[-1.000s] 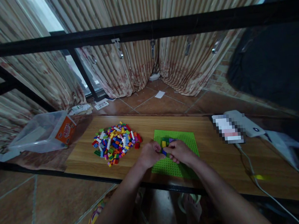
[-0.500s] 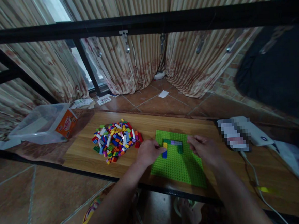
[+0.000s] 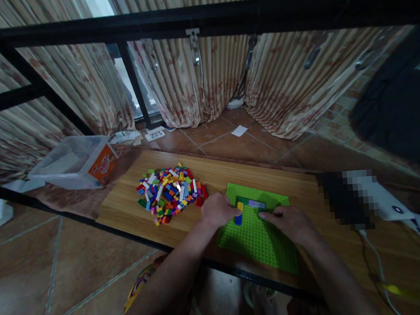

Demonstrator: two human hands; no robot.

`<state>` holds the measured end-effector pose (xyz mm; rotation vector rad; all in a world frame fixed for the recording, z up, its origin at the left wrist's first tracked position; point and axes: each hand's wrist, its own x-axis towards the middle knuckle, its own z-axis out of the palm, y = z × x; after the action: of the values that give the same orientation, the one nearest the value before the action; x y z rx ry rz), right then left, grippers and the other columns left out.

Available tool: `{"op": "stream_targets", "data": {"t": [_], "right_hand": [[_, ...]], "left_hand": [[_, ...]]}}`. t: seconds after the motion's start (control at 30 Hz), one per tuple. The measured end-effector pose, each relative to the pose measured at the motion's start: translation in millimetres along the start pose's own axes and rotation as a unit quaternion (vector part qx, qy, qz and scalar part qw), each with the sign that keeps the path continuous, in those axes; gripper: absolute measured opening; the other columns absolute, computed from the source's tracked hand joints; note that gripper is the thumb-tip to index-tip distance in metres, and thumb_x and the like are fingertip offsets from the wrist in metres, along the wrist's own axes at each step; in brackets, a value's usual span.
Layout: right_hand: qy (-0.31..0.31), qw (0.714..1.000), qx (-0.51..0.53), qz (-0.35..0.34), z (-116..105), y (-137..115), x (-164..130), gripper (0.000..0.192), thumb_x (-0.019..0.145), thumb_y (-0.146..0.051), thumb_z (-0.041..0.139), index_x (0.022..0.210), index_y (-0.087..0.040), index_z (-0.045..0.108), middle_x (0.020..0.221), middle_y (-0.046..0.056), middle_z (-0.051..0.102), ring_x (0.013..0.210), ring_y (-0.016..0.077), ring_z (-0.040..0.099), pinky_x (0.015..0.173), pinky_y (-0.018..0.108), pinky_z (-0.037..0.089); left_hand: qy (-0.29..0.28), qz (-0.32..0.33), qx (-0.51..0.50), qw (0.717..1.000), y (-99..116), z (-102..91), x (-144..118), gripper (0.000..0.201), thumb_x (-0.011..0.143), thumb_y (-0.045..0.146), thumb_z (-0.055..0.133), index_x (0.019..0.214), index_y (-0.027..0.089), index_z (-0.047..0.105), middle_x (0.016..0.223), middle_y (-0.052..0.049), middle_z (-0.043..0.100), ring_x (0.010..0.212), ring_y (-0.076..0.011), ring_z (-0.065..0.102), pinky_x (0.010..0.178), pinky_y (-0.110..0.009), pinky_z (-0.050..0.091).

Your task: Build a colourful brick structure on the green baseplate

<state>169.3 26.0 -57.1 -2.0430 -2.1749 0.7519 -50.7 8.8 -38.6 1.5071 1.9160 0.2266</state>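
My left hand (image 3: 219, 209) rests at the left edge of the green plate (image 3: 258, 235). Its fingers are curled in, right next to a yellow brick (image 3: 240, 206) and a blue brick (image 3: 238, 220) stuck on the plate. I cannot tell if this grip has hold of anything. My right hand (image 3: 292, 223) lies on the plate, fingers bent and pointing left, tips close to a purple brick (image 3: 256, 204) and the dark green bricks beside it. I cannot tell if that grip pinches a brick either. Both my arms reach up from the bottom of the view.

The plate lies flat on a wooden surface (image 3: 135, 215). A pile of bricks (image 3: 171, 194) in many colours sits just left of my left hand. A clear box (image 3: 75, 162) with an orange label stands farther left. A white cable (image 3: 379, 270) runs along the right side. Behind are striped curtains (image 3: 208, 81), a brown tile floor (image 3: 238, 146) and a black bar (image 3: 222, 20) across the top.
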Motion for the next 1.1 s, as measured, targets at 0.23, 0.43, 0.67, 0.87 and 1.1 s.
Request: {"op": "stream_targets", "data": {"t": [0.23, 0.43, 0.67, 0.87, 1.1], "right_hand": [[-0.036, 0.999, 0.006, 0.001, -1, 3, 3, 0.05, 0.073, -0.067, 0.053, 0.054, -0.023, 0.062, 0.051, 0.002, 0.062, 0.053, 0.0193, 0.059, 0.052, 0.031, 0.038], [-0.069, 0.998, 0.006, 0.002, -2, 12, 9, 0.053, 0.074, -0.07, 0.048, 0.057, -0.024, 0.066, 0.054, 0.004, 0.066, 0.057, 0.0235, 0.064, 0.058, 0.035, 0.047], [0.011, 0.991, -0.067, -0.113, -15, 25, 25, 0.025, 0.065, -0.04, 0.056, 0.077, -0.029, 0.075, 0.084, 0.008, 0.073, 0.059, 0.0268, 0.064, 0.056, 0.039, 0.045], [0.087, 0.992, -0.052, -0.077, -8, 5, 17, 0.035, 0.078, -0.048, 0.043, 0.068, -0.03, 0.071, 0.066, 0.009, 0.07, 0.054, 0.0288, 0.062, 0.054, 0.042, 0.045], [0.079, 0.997, -0.014, -0.008, -13, -14, 10, 0.044, 0.08, -0.06, 0.04, 0.062, -0.028, 0.063, 0.056, 0.005, 0.067, 0.055, 0.0268, 0.064, 0.057, 0.038, 0.046]], "left_hand": [[-0.004, -0.012, -0.016, 1.0, 2, -3.8, 0, 0.027, 0.056, 0.045, 0.076, 0.072, 0.023, 0.074, 0.075, -0.004, 0.072, 0.078, -0.0239, 0.067, 0.062, -0.028, 0.05], [0.047, 0.021, -0.012, 0.999, 0, 2.7, -11, 0.032, 0.06, 0.048, 0.074, 0.08, 0.023, 0.076, 0.083, -0.008, 0.073, 0.084, -0.0284, 0.068, 0.067, -0.032, 0.053], [0.112, 0.081, -0.086, 0.987, -23, -25.1, -17, 0.027, 0.083, 0.041, 0.054, 0.087, 0.022, 0.074, 0.081, -0.004, 0.073, 0.078, -0.0193, 0.067, 0.064, -0.026, 0.048], [0.346, -0.045, -0.049, 0.936, -80, -86.6, -16, 0.026, 0.082, 0.019, 0.051, 0.102, 0.019, 0.068, 0.101, -0.007, 0.07, 0.095, -0.02, 0.063, 0.084, -0.029, 0.046], [0.333, -0.047, 0.066, 0.94, -123, -104.8, 0, 0.03, 0.079, 0.016, 0.052, 0.102, 0.021, 0.071, 0.106, -0.008, 0.068, 0.103, -0.023, 0.058, 0.096, -0.033, 0.04]]}}
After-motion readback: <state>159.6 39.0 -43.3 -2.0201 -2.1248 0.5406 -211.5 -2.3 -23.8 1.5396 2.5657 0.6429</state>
